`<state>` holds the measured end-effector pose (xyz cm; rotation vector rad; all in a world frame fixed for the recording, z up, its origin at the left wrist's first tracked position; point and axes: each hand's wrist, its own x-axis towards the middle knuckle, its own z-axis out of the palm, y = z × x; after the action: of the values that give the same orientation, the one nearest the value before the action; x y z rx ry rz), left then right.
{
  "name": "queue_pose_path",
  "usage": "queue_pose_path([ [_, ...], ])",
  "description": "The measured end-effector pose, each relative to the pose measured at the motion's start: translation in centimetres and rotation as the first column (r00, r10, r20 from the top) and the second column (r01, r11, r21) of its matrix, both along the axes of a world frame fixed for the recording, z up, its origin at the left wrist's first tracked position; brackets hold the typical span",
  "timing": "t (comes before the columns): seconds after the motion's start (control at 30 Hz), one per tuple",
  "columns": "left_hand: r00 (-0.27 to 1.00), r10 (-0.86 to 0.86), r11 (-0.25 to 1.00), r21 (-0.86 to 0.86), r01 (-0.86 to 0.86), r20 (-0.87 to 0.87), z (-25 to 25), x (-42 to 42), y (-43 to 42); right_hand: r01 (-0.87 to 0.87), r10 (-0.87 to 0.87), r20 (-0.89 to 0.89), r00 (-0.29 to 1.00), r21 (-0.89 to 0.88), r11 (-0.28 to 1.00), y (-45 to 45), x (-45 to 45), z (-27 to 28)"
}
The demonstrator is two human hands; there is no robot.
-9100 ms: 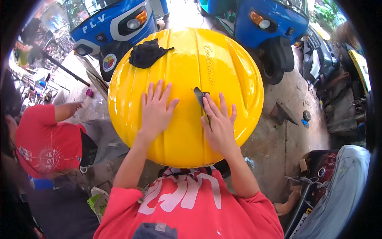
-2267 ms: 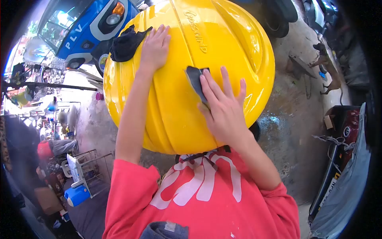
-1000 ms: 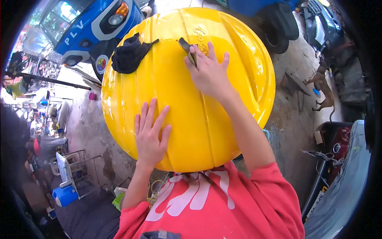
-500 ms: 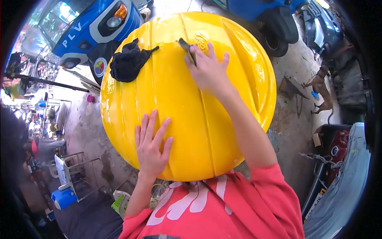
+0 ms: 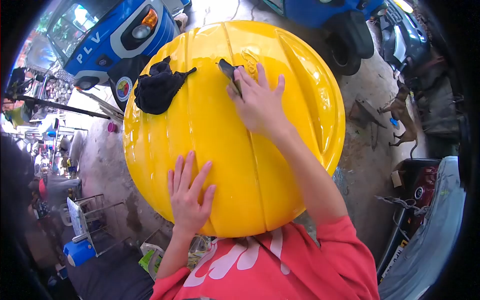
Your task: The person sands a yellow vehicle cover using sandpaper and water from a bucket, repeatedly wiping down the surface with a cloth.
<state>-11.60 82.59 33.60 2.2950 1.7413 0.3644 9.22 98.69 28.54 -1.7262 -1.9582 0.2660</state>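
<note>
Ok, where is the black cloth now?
In the head view, the black cloth lies on the upper left of the yellow panel, beyond the left hand.

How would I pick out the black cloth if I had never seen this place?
Find the big glossy yellow panel in the middle of the view. The black cloth lies crumpled on its far left part, beyond the left hand, with a thin tip pointing right. Unlike the dark sheet at the fingers of the right hand, it has no hand on it.
</note>
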Motion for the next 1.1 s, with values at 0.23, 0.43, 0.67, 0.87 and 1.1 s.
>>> queue_pose_path([
  [0.23, 1.0, 0.009, 1.0, -0.001, -0.009, 0.005, 0.1, -0.2, -0.2, 0.051, -0.053, -0.005, 0.999, -0.206, 0.977, 8.6, -0.6, 1.8],
  [0.43, 1.0, -0.006, 1.0, 0.016, 0.006, 0.012, 0.1, 0.0, -0.1, 0.012, -0.013, -0.026, 1.0, -0.073, 0.997, 3.2, 0.1, 0.8],
  [0.67, 1.0, -0.006, 1.0, 0.009, 0.006, 0.009, -0.1, -0.5, -0.1, 0.021, -0.026, -0.017, 1.0, -0.222, 0.975, 6.9, -0.3, 1.5],
  [0.87, 0.997, -0.06, 0.998, 0.025, 0.061, -0.055, 0.1, 0.3, 2.3, -0.123, 0.116, -0.052, 0.992, -0.161, 0.979, -14.2, 2.1, 4.3],
  [1.1, 0.895, -0.389, 0.898, 0.125, 0.421, -0.22, -2.4, 6.4, 12.5, -0.068, -0.058, -0.395, 0.917, -0.296, 0.953, -26.0, 7.9, 6.2],
])
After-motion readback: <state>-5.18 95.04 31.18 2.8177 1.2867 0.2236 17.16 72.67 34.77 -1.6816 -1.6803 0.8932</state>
